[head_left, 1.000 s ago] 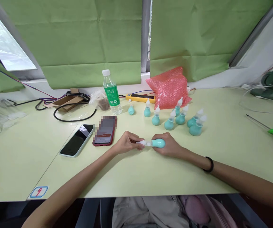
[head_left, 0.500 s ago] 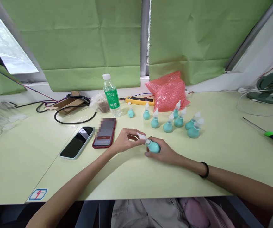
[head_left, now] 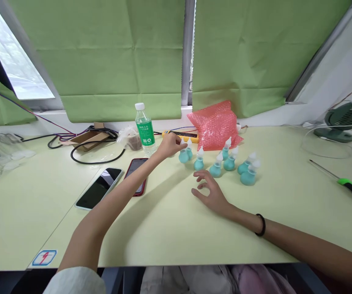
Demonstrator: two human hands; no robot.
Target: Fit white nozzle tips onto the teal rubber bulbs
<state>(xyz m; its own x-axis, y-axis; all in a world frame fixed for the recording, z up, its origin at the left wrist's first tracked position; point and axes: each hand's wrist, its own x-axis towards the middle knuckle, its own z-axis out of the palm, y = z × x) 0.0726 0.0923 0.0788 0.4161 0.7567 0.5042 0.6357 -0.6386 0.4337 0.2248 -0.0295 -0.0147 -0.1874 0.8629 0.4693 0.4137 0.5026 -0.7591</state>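
With its fingertips, my left hand (head_left: pixel 172 145) pinches the clear tip of a teal bulb nasal aspirator (head_left: pixel 183 157). That bulb is at the table surface, beside another nasal aspirator (head_left: pixel 189 152) that it partly overlaps. My right hand (head_left: pixel 211 193) has its fingers curved and apart, with nothing in them. It hovers over the table in front of the group, close to one nasal aspirator (head_left: pixel 215 170). More of these stand upright to the right, among them a nasal aspirator (head_left: pixel 229 163) and a nasal aspirator (head_left: pixel 248 177) at the near right.
A pink bubble-wrap bag (head_left: pixel 215 124) and a yellow tool (head_left: pixel 194 139) lie behind the aspirators. A water bottle (head_left: pixel 145 132), a white-edged phone (head_left: pixel 99 190) and a red-cased phone (head_left: pixel 140 188) are on the left. A screwdriver (head_left: pixel 351 185) and a green fan (head_left: pixel 341 122) are right.
My left hand has carried the nasal aspirator forward to the left end of the group. My right hand has let go of its bulb and opened. The small capped bulb at the back left is now hidden.
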